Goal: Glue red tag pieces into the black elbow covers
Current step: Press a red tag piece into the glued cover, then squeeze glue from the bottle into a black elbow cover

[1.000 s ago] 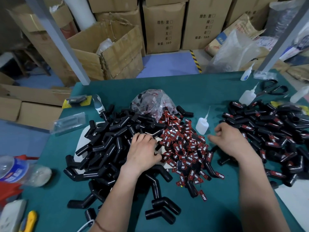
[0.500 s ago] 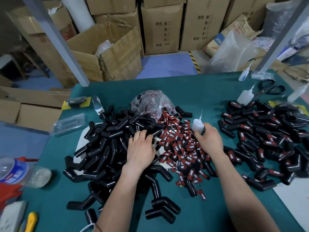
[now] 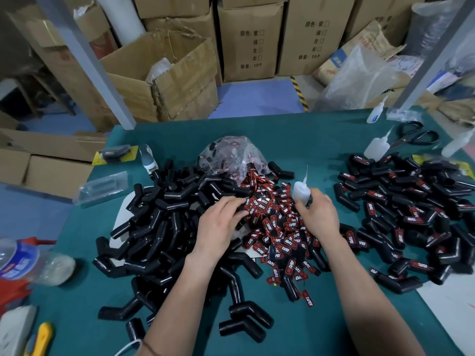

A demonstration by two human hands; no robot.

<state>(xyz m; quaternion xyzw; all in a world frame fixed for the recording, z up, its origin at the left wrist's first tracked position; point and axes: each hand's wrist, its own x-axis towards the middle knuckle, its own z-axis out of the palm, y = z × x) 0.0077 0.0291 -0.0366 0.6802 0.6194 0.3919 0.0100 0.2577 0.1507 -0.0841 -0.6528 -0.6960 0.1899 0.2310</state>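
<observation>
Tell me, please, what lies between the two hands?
Red tags fill the gap between the left hand and the right hand, which grips a bottle; the head view shows it.

Lighting: I read soft, even overhead light. The green table (image 3: 295, 140) is mid-bright and the far left of the room is dim.
Shadows: faint and short under the black elbow covers (image 3: 164, 227).
Glare: mild sheen on the plastic bag (image 3: 359, 73).
Distortion: the left post (image 3: 84, 62) leans with the wide lens.
Blur: the water bottle (image 3: 23, 260), near left, is soft.

Single head view; looks forward, down over green table (image 3: 295, 134); hands close below.
</observation>
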